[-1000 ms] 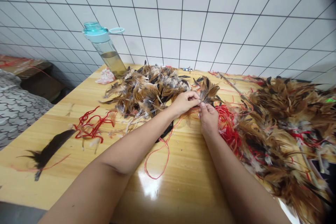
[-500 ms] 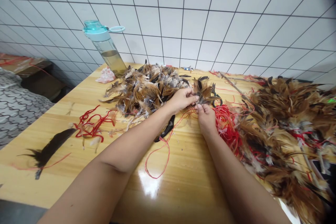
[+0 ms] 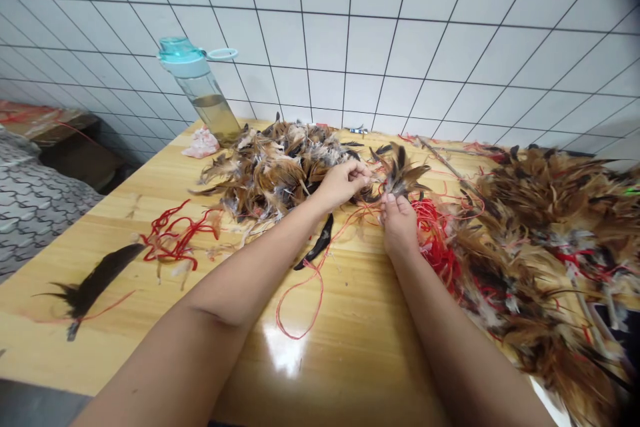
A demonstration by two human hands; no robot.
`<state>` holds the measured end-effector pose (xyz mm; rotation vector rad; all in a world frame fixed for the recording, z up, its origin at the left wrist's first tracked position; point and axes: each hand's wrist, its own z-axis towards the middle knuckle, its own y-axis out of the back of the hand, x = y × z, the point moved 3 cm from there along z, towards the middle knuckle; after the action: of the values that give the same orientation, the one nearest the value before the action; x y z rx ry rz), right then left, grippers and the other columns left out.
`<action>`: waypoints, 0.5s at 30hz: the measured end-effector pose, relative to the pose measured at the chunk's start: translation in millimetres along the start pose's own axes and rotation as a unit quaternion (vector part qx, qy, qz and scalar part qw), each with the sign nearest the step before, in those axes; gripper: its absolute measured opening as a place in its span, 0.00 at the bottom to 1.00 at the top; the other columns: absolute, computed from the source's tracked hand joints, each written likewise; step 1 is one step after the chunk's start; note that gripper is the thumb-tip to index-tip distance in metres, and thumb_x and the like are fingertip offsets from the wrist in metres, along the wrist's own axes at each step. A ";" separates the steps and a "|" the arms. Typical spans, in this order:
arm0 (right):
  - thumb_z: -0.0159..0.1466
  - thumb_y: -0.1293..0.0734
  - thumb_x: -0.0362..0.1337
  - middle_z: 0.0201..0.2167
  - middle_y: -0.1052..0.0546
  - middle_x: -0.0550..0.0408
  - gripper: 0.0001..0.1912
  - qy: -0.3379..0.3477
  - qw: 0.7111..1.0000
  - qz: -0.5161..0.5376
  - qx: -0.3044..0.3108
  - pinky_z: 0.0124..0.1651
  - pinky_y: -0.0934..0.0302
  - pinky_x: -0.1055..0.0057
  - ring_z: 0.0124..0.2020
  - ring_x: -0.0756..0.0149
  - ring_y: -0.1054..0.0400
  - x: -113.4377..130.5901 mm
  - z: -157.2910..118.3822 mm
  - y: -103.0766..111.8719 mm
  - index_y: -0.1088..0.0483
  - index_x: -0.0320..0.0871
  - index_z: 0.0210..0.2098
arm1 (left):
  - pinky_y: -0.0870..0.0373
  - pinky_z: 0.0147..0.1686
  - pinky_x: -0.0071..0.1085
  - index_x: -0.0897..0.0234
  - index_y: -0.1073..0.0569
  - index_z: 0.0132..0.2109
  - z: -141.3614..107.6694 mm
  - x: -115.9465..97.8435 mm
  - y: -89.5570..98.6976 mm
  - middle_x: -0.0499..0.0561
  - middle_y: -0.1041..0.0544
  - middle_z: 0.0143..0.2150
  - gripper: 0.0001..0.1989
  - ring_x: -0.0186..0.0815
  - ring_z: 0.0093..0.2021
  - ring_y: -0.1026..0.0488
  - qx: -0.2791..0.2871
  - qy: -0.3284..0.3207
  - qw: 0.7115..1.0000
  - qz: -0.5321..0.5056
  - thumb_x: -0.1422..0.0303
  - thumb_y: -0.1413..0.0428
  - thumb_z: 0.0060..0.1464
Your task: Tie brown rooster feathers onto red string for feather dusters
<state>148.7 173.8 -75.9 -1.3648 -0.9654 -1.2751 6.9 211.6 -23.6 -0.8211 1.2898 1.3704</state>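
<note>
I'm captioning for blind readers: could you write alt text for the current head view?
A person's right hand holds a small bunch of brown and black feathers over a wooden table, the left hand close beside it. Around them are feather heaps, red string and a bottle.

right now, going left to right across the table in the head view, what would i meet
Single dark feather, loose red strands, middle feather pile, left hand, right hand pinching a small feather bunch, red string tangle, big feather heap.
</note>
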 end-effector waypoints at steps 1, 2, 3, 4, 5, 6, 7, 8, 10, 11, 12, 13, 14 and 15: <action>0.54 0.33 0.56 0.19 0.38 0.65 0.20 -0.018 0.999 0.025 -0.008 0.20 0.54 0.74 0.17 0.76 0.51 0.6 -0.2 0.7 0.36 0.45 0.28 | 0.37 0.33 0.25 0.68 0.27 0.36 0.0 0.7 0.8 0.47 0.27 0.31 0.04 0.27 0.29 0.34 -0.007 -0.013 0.998 0.057 0.74 0.44 0.51; 0.53 0.32 0.56 0.19 0.38 0.66 0.21 -0.034 0.998 0.051 -0.017 0.19 0.55 0.75 0.16 0.77 0.53 1.3 -0.5 1.2 0.37 0.45 0.28 | 0.36 0.34 0.26 0.68 0.27 0.34 -0.5 0.8 0.5 0.48 0.27 0.31 0.03 0.28 0.30 0.34 -0.005 -0.035 0.993 0.115 0.75 0.45 0.51; 0.52 0.31 0.55 0.19 0.39 0.66 0.21 -0.045 0.996 0.074 -0.026 0.19 0.56 0.75 0.16 0.77 0.54 2.4 -1.0 1.5 0.37 0.45 0.29 | 0.36 0.36 0.27 0.67 0.27 0.33 -1.6 0.4 -1.0 0.49 0.27 0.32 0.04 0.30 0.31 0.33 0.006 -0.063 0.983 0.170 0.75 0.46 0.51; 0.51 0.30 0.55 0.19 0.39 0.67 0.21 -0.048 0.995 0.087 -0.027 0.18 0.56 0.76 0.16 0.78 0.54 3.9 -1.5 1.2 0.37 0.45 0.29 | 0.35 0.38 0.28 0.66 0.26 0.33 -3.2 -0.1 -3.2 0.50 0.27 0.33 0.05 0.31 0.33 0.32 0.020 -0.093 0.970 0.221 0.76 0.47 0.52; 0.50 0.30 0.55 0.19 0.39 0.67 0.21 -0.047 0.994 0.096 -0.027 0.18 0.57 0.76 0.16 0.78 0.54 5.3 -2.0 0.8 0.37 0.45 0.28 | 0.35 0.40 0.30 0.66 0.26 0.33 -5.0 -0.3 -5.7 0.51 0.27 0.35 0.06 0.33 0.36 0.31 0.035 -0.119 0.955 0.268 0.75 0.47 0.52; 0.50 0.29 0.54 0.19 0.40 0.67 0.21 -0.046 0.993 0.101 -0.025 0.18 0.57 0.76 0.16 0.78 0.54 6.5 -2.5 0.4 0.37 0.45 0.28 | 0.34 0.42 0.32 0.66 0.26 0.34 -6.7 0.0 -8.1 0.52 0.27 0.36 0.06 0.36 0.39 0.31 0.052 -0.137 0.939 0.311 0.75 0.48 0.53; 0.50 0.29 0.54 0.19 0.40 0.67 0.21 -0.044 0.993 0.104 -0.025 0.18 0.57 0.76 0.16 0.79 0.54 7.3 -3.0 0.0 0.38 0.45 0.28 | 0.34 0.44 0.33 0.65 0.25 0.35 -8.1 0.8 -10.2 0.53 0.28 0.38 0.07 0.38 0.41 0.31 0.067 -0.143 0.924 0.348 0.74 0.48 0.54; 0.50 0.29 0.54 0.19 0.40 0.67 0.22 -0.043 0.993 0.103 -0.025 0.18 0.58 0.76 0.16 0.79 0.55 7.6 -3.4 -0.2 0.38 0.45 0.27 | 0.34 0.45 0.34 0.65 0.25 0.36 -9.0 1.9 -11.7 0.54 0.28 0.39 0.07 0.40 0.43 0.31 0.081 -0.141 0.911 0.378 0.73 0.48 0.54; 0.50 0.29 0.55 0.18 0.40 0.67 0.22 -0.038 0.994 0.095 -0.028 0.18 0.58 0.76 0.16 0.79 0.55 7.3 -4.0 -0.3 0.39 0.45 0.27 | 0.34 0.47 0.36 0.64 0.25 0.38 -9.9 3.9 -12.9 0.55 0.28 0.41 0.07 0.42 0.46 0.31 0.105 -0.123 0.893 0.419 0.72 0.48 0.54; 0.50 0.30 0.55 0.18 0.40 0.67 0.22 -0.034 0.995 0.087 -0.029 0.19 0.57 0.76 0.16 0.79 0.55 6.9 -4.2 -0.3 0.39 0.45 0.26 | 0.34 0.47 0.36 0.64 0.25 0.38 -10.0 4.5 -13.0 0.55 0.28 0.41 0.07 0.42 0.46 0.31 0.115 -0.114 0.888 0.431 0.72 0.48 0.54; 0.51 0.30 0.55 0.18 0.40 0.67 0.22 -0.029 0.996 0.078 -0.029 0.19 0.57 0.76 0.16 0.79 0.54 6.6 -4.3 -0.2 0.38 0.45 0.26 | 0.34 0.47 0.36 0.64 0.25 0.38 -10.1 4.7 -12.8 0.55 0.28 0.41 0.07 0.42 0.46 0.31 0.123 -0.107 0.883 0.440 0.72 0.48 0.54; 0.51 0.30 0.55 0.18 0.40 0.67 0.21 -0.024 0.997 0.069 -0.027 0.19 0.56 0.76 0.16 0.78 0.54 6.2 -4.3 -0.2 0.38 0.45 0.26 | 0.34 0.47 0.36 0.64 0.25 0.38 -10.1 4.6 -12.5 0.56 0.28 0.40 0.08 0.42 0.45 0.31 0.128 -0.104 0.880 0.446 0.72 0.49 0.55; 0.52 0.31 0.55 0.18 0.40 0.66 0.21 -0.020 0.998 0.061 -0.025 0.19 0.56 0.75 0.16 0.78 0.54 6.0 -4.3 -0.2 0.38 0.45 0.27 | 0.34 0.47 0.36 0.65 0.25 0.37 -10.1 4.4 -12.1 0.56 0.28 0.40 0.09 0.42 0.45 0.31 0.130 -0.104 0.878 0.449 0.72 0.50 0.56; 0.52 0.31 0.55 0.18 0.40 0.66 0.21 -0.017 0.998 0.055 -0.024 0.20 0.56 0.75 0.16 0.78 0.54 5.8 -4.3 -0.1 0.38 0.45 0.27 | 0.34 0.47 0.36 0.65 0.26 0.37 -9.8 4.0 -11.6 0.56 0.28 0.40 0.09 0.42 0.45 0.31 0.127 -0.107 0.878 0.448 0.73 0.52 0.57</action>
<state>148.5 169.2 -70.4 -1.4607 -0.8754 -1.2020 15.5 201.7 -32.3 0.1786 1.7055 1.8638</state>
